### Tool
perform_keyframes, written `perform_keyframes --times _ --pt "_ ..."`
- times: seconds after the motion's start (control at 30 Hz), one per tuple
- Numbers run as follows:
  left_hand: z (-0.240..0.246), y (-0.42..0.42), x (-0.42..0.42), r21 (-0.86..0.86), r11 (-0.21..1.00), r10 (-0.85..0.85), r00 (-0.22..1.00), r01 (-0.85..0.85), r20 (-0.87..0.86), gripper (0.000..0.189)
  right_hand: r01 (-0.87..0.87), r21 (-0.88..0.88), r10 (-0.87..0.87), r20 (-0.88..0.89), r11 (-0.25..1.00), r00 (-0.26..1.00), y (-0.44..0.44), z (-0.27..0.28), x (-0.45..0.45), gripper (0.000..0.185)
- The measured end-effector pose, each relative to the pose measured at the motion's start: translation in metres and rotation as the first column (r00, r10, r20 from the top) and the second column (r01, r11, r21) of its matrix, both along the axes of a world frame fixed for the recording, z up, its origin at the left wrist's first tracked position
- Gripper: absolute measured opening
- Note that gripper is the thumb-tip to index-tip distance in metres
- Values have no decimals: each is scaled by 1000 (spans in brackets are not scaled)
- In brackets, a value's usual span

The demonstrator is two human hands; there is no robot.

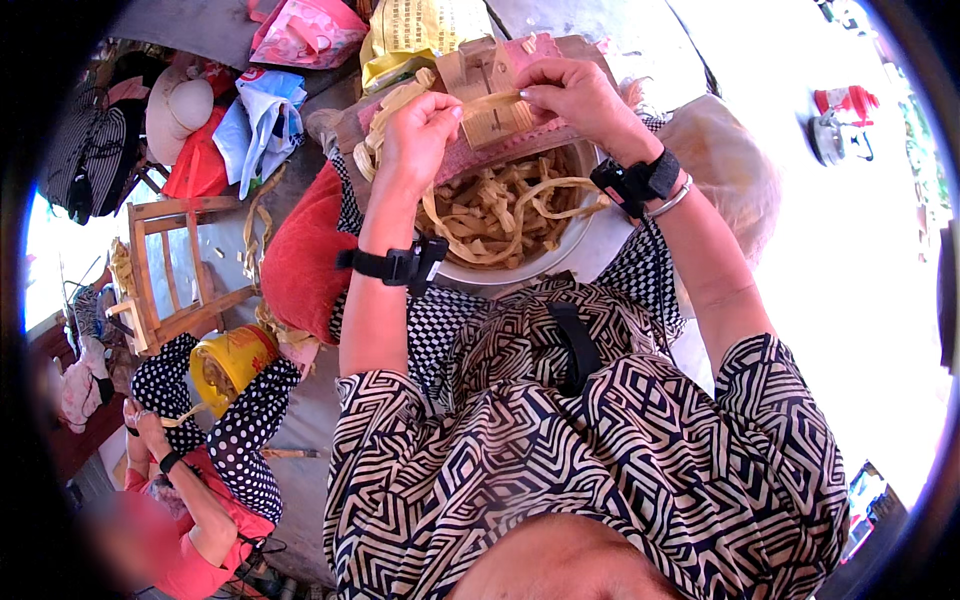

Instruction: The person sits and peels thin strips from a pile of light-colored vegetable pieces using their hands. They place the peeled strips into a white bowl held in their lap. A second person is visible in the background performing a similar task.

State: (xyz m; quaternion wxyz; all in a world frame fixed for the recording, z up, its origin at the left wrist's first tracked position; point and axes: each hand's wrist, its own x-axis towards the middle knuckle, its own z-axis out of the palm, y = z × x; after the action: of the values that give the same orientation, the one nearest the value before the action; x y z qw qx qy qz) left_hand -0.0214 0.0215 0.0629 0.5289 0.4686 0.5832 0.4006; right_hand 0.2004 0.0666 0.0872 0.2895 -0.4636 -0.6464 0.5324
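Note:
My left hand [420, 135] pinches one end of a pale yellow fibrous strip [491, 103]. The other end is between the fingertips of my right hand [574, 94], so the strip stretches flat between both hands. Under it is a small slotted wooden block [496, 129], standing on a board covered with pink cloth [476, 159]. More pale strips [379, 124] lie bunched on the board by my left hand. Below the board, a metal basin [517, 275] in my lap holds a heap of tan strips [487, 210], with one long loop on top.
At left, a person with a yellow bucket [251, 352] between their knees handles a strip. A wooden chair [176, 270] stands beyond them. Bags, including a pink one [307, 34] and a yellow one [420, 34], lie ahead. A red-topped container [844, 101] is at far right.

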Motion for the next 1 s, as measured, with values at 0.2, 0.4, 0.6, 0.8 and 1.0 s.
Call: perform_keyframes --times 0.2,0.4,0.6,0.8,1.0 --pt "-31 18 0 139 990 43 949 1 -314 10 -46 257 -16 233 965 972 11 -25 -10 19" --pt "-32 -1 -1 306 951 142 833 35 -535 14 -97 349 -29 338 932 941 -8 -28 6 21" --pt "-7 -31 25 119 990 -57 981 80 -184 16 -4 631 17 -15 776 1000 -42 -9 -18 23" --pt "16 -29 18 22 964 -241 911 264 -335 24 -299 221 213 343 928 915 -43 -17 -12 18" --pt "3 -48 38 -141 988 -8 935 62 354 25 -400 -564 -101 -658 722 746 -82 21 -17 25"
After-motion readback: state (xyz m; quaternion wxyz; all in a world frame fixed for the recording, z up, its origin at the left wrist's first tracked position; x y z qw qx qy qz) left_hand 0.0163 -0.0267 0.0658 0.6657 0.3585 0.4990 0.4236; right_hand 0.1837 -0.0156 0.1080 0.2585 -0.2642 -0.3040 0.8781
